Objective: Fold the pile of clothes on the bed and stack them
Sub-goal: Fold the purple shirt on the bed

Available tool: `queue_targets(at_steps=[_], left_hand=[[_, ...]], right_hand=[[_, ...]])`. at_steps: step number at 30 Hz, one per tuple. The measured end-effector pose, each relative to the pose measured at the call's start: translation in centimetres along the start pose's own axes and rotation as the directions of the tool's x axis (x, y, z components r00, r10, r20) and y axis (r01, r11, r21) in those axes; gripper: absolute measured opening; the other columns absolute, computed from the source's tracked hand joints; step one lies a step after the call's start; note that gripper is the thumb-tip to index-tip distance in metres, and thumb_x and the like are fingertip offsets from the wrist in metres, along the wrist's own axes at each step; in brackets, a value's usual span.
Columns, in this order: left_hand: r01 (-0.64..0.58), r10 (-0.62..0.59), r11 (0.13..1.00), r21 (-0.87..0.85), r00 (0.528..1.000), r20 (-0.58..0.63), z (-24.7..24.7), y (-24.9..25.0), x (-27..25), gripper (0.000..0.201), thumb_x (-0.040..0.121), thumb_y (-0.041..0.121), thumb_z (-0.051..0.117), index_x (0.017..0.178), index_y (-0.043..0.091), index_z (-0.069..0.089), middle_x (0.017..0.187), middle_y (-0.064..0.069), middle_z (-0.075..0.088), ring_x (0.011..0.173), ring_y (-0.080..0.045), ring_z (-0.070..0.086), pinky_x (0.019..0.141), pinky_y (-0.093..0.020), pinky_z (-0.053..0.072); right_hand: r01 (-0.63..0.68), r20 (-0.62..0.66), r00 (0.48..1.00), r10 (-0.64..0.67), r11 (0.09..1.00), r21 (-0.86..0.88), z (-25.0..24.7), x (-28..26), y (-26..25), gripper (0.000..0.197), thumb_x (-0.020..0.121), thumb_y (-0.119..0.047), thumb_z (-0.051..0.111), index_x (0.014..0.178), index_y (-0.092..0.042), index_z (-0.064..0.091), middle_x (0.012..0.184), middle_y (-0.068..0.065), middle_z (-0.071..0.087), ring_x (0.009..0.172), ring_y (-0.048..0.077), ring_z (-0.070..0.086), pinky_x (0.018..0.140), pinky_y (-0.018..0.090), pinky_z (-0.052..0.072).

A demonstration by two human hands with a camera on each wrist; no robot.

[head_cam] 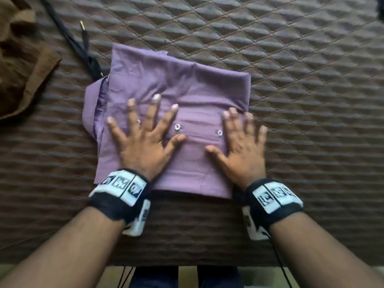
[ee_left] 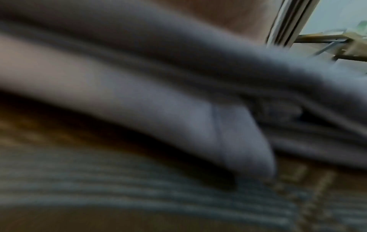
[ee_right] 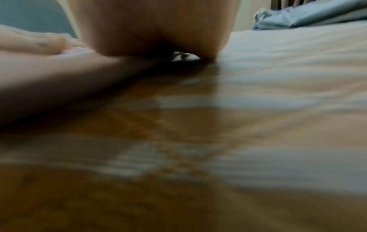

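1. Purple shirt [head_cam: 172,96], folded into a rough square, lies on the brown quilted bedcover [head_cam: 301,80] near its front edge, button placket facing up.
2. Left hand [head_cam: 143,142] lies flat on the shirt with fingers straight and spread, holding nothing.
3. Right hand [head_cam: 243,146] rests palm down at the shirt's right edge (fingers straight and close together, slightly blurred), gripping nothing.
4. Brown garment [head_cam: 22,65] lies crumpled at the far left, apart from the shirt.
5. Black cord [head_cam: 83,50] runs diagonally across the bedcover to the shirt's upper left corner.
6. Both wrist views are heavily blurred.
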State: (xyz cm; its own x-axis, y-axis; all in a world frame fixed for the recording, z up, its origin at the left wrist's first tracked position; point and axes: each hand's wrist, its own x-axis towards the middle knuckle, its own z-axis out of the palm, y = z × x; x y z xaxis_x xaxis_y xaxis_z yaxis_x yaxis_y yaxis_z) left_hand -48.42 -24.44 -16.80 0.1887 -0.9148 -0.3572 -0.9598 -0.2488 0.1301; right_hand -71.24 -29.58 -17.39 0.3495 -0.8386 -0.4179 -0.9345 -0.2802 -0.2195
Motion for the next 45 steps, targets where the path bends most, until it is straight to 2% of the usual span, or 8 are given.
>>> queue_targets(at_steps=[4, 10, 14, 18, 24, 31, 37, 45], left_hand=[[0.09, -0.092, 0.995, -0.051, 0.995, -0.03, -3.2, 0.0, 0.8, 0.074, 0.085, 0.082, 0.012, 0.153, 0.051, 0.008, 0.167, 0.008, -0.002, 0.15, -0.041, -0.007, 0.103, -0.079, -0.006], [-0.068, 0.067, 0.997, 0.025, 0.996, 0.053, -3.8, 2.1, 8.5, 0.069, 0.092, 0.07, 0.012, 0.155, 0.045, -0.002, 0.166, 0.013, -0.007, 0.153, -0.023, -0.008, 0.115, -0.068, -0.004], [0.209, -0.21, 0.974, -0.091, 0.978, -0.004, -3.6, -3.6, 8.8, 0.07, 0.097, 0.066, 0.026, 0.157, 0.04, -0.001, 0.166, 0.009, -0.007, 0.152, -0.032, -0.007, 0.114, -0.069, -0.005], [0.066, -0.065, 0.998, 0.002, 0.985, -0.159, -4.6, -0.3, 7.5, 0.07, 0.099, 0.056, 0.024, 0.159, 0.025, 0.006, 0.167, -0.002, 0.001, 0.152, -0.038, -0.002, 0.113, -0.066, -0.009], [-0.088, 0.087, 0.987, 0.136, 0.996, 0.012, -1.5, 1.5, 4.7, 0.069, 0.094, 0.063, 0.008, 0.157, 0.035, 0.001, 0.166, 0.011, 0.002, 0.153, -0.026, 0.0, 0.111, -0.068, -0.009], [0.139, -0.165, 0.982, -0.131, 0.962, -0.217, -2.9, -6.4, -3.5, 0.076, 0.096, 0.062, 0.034, 0.158, 0.026, 0.012, 0.165, -0.011, 0.012, 0.149, -0.038, 0.017, 0.115, -0.062, 0.015], [0.479, -0.629, 0.566, -0.671, 0.777, 0.024, 0.5, -8.7, -10.5, 0.074, 0.073, 0.072, 0.053, 0.123, 0.018, 0.061, 0.103, -0.01, 0.061, 0.094, -0.033, 0.06, 0.091, -0.05, 0.05], [0.284, -0.452, 0.078, -0.956, 0.865, 0.221, -3.1, -8.2, -9.3, 0.015, 0.08, 0.004, 0.073, 0.072, 0.011, 0.063, 0.068, -0.006, 0.062, 0.066, -0.013, 0.054, 0.061, -0.025, 0.048]], right_hand=[[-0.169, -0.016, 0.985, 0.171, 0.98, 0.102, -2.6, -0.8, 2.2, 0.099, 0.077, -0.088, 0.003, 0.156, -0.029, -0.006, 0.157, -0.018, -0.02, 0.15, 0.013, -0.013, 0.116, 0.064, -0.008], [0.102, -0.049, 0.994, -0.101, 0.995, 0.011, -4.3, 8.2, -3.6, 0.084, 0.085, -0.08, 0.014, 0.156, -0.037, 0.004, 0.164, -0.015, -0.004, 0.152, 0.018, -0.007, 0.115, 0.06, -0.014], [-0.144, -0.03, 0.989, 0.144, 0.99, 0.01, -4.0, 8.3, 3.4, 0.082, 0.088, -0.079, 0.019, 0.154, -0.04, -0.009, 0.162, -0.016, -0.015, 0.15, 0.019, -0.016, 0.114, 0.065, -0.014], [-0.281, -0.121, 0.951, 0.284, 0.959, 0.043, -5.1, 5.8, 4.5, 0.083, 0.091, -0.074, 0.014, 0.157, -0.027, -0.006, 0.164, -0.007, -0.014, 0.151, 0.025, -0.012, 0.112, 0.071, -0.006], [0.278, -0.074, 0.955, -0.288, 0.953, -0.12, -1.1, 3.5, -2.6, 0.084, 0.09, -0.072, 0.024, 0.156, -0.023, 0.006, 0.162, -0.006, 0.002, 0.151, 0.026, 0.008, 0.115, 0.068, 0.004], [-0.099, -0.017, 0.995, 0.097, 0.988, -0.117, -2.9, -0.2, 3.7, 0.102, 0.08, -0.087, 0.014, 0.158, -0.021, 0.002, 0.165, 0.003, -0.009, 0.151, 0.031, -0.008, 0.113, 0.069, -0.006], [0.391, -0.142, 0.903, -0.406, 0.913, -0.12, 1.4, -4.8, -8.8, 0.088, 0.085, -0.063, 0.047, 0.154, -0.013, 0.025, 0.163, 0.008, 0.017, 0.15, 0.03, 0.014, 0.115, 0.063, 0.011], [0.475, -0.035, 0.878, -0.477, 0.879, -0.052, 4.1, -3.0, -19.3, 0.073, 0.084, -0.032, 0.058, 0.149, -0.01, 0.033, 0.153, 0.012, 0.04, 0.141, 0.03, 0.038, 0.115, 0.057, 0.024]])
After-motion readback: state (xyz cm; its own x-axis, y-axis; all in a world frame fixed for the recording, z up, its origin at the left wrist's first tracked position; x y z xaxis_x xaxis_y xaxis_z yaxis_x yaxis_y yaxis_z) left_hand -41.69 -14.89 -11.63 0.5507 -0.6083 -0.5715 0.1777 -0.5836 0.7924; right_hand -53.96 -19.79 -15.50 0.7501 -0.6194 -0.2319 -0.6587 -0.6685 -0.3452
